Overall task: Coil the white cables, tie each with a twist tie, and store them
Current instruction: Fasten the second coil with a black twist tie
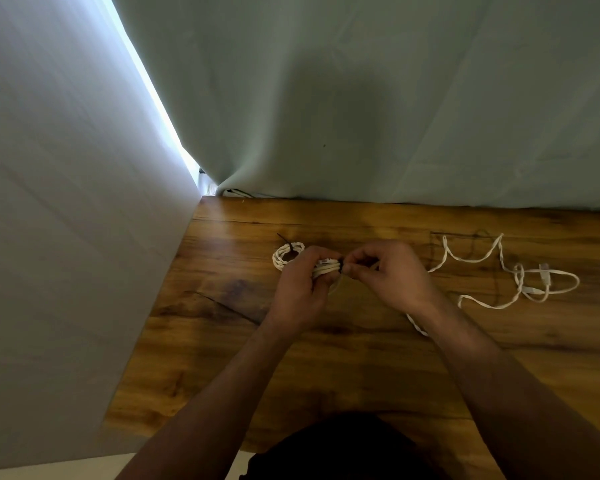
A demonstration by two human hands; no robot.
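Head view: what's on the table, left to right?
Tied cable coil → left hand holding a second coil → dark twist tie → right hand pinching it → loose white cable.

Glossy wooden table [361, 358], tied white cable coil [286, 256] at back, loose white cable [499, 271] sprawled right

The tied coil [285, 259] is sitting on the table [326, 362]. Just right of it, the left hand [302, 285] is gripping a second coil [326, 269] and the right hand [392, 271] is pinching its twist tie [342, 268], blocking that way. Farther right, a loose cable [492, 268] is sprawling. A white wall [66, 202] is closing off its left. A grey cloth [395, 133] is hanging behind it. Bare wood is lying open in front of it.
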